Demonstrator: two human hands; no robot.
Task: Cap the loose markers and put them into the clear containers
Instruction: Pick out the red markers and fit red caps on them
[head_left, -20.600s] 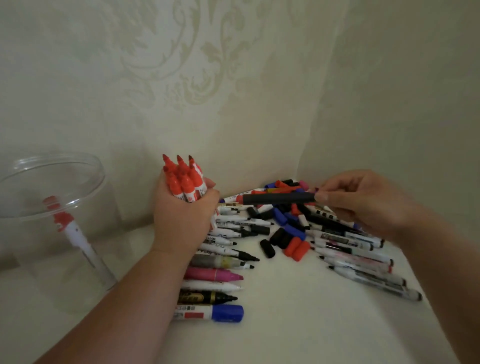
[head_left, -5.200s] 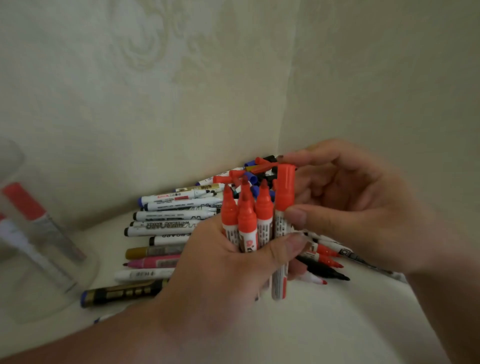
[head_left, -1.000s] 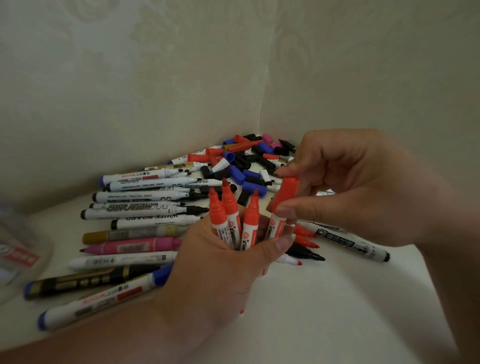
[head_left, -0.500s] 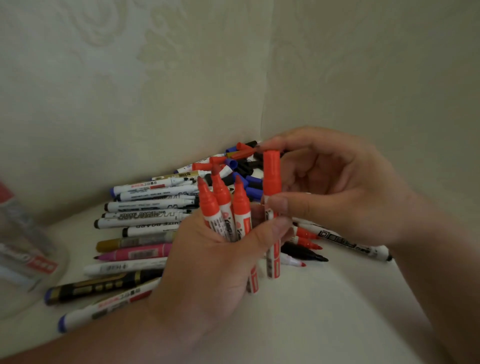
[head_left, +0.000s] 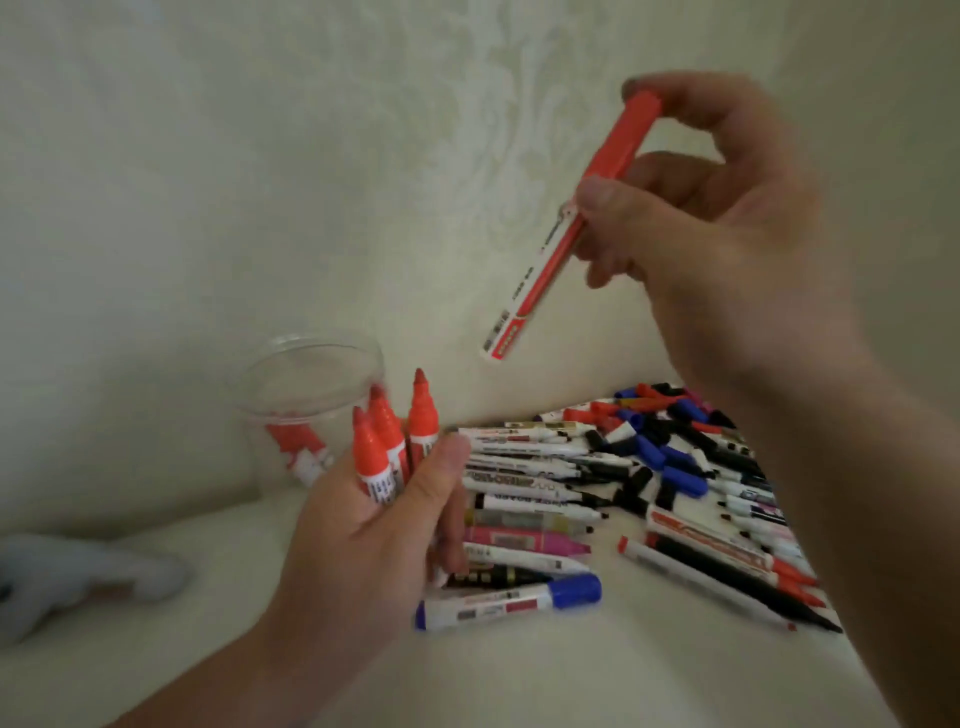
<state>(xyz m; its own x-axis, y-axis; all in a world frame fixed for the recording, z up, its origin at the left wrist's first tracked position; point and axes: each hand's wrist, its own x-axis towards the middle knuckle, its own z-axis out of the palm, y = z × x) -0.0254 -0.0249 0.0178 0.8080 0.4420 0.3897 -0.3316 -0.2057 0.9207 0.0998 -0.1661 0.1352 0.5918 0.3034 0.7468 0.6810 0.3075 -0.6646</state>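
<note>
My right hand (head_left: 722, 228) holds a capped red marker (head_left: 566, 228) high in the air, tilted, its cap end up between my fingers. My left hand (head_left: 374, 525) grips a bundle of uncapped red markers (head_left: 389, 441), tips pointing up. Just behind that bundle stands a clear container (head_left: 311, 379) with red markers (head_left: 301, 447) inside. A pile of loose markers (head_left: 530, 493) and loose caps (head_left: 660, 452) in black, blue, red and pink lies in the corner on the white surface.
A blue-capped marker (head_left: 509, 605) lies nearest me beside my left hand. A pale grey soft object (head_left: 78, 577) rests at the far left. Cream patterned walls meet in a corner behind the pile.
My right hand lifted the capped red marker up out of the left hand's bundle and raised it high. The view swung left, bringing the clear container into sight behind the left hand.
</note>
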